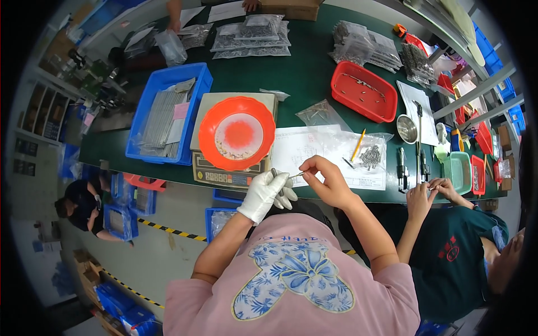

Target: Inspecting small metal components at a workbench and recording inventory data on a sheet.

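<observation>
My left hand, in a white glove, is closed on a thin metal pin just off the table's front edge. The pin's free end points toward my bare right hand, whose thumb and forefinger close in a pinch at that end. Left of my hands, an orange-red plastic bowl sits on a weighing scale. Past my right hand, a clear bag of small metal pins lies on paper sheets, with a yellow pencil on top.
A blue bin of bagged parts stands left of the scale. A red tray with a few pins lies at the back right, near stacked bags. At right, a co-worker's hands work beside a metal bowl and a green tray.
</observation>
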A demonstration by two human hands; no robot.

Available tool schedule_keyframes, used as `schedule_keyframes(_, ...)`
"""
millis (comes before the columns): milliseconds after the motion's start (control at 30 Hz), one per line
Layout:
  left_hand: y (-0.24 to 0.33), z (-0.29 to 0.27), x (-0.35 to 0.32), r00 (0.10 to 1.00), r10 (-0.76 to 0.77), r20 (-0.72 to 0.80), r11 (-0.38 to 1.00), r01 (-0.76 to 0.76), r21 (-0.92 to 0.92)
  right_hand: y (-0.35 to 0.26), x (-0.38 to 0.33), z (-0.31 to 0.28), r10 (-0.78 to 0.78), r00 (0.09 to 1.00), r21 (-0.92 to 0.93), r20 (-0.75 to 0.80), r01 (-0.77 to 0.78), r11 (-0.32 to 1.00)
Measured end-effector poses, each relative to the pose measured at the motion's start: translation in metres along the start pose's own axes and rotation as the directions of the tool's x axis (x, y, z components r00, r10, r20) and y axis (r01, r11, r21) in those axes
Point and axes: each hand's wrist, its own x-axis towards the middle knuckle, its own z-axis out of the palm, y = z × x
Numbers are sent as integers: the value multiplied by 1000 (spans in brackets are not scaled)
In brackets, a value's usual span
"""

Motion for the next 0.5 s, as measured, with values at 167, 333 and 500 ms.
schedule_keyframes(167,-2,0,0,999,42,-23,999,-42,27,1,4,-4,283,946,-130,157,-264,956)
schedule_keyframes(333,0,0,-3,1000,6,-12,1000,-6,13,5,1,-2,-37,998,-113,50,43,993)
schedule_keyframes(500,0,-4,-1,994,-88,58,981,97,-167,-1,2,-2,-127,992,-73,-2,127,989)
